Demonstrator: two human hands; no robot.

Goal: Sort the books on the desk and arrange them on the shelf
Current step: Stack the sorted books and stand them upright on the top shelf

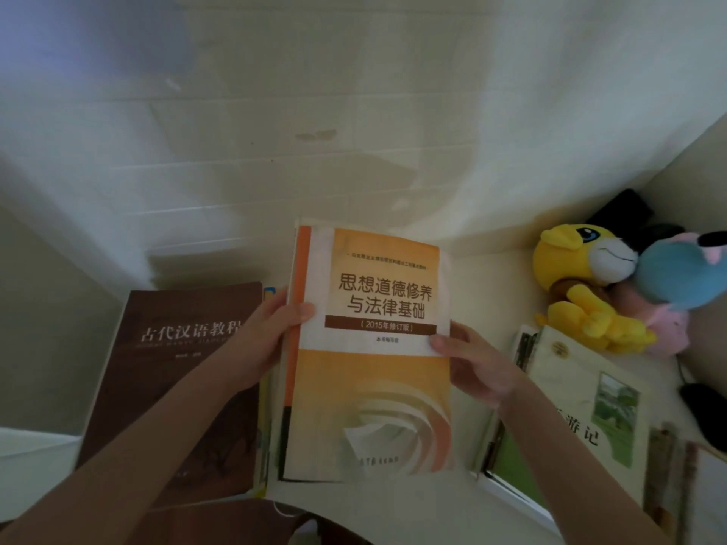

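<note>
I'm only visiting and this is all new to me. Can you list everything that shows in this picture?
orange book: one, orange and white, centre, held in both hands
stack: count unclear, yellow and white edges, under the orange book
brown book: one, dark brown, lying flat at left
pale book: one, cream with a green picture, at right
yellow plush toy: one, yellow, back right corner
blue and pink plush toy: one, against the yellow one
black object: one, behind the toys, too dark to name
desk: one, cream
left hand: grips the book's left edge
right hand: grips its right edge
</note>
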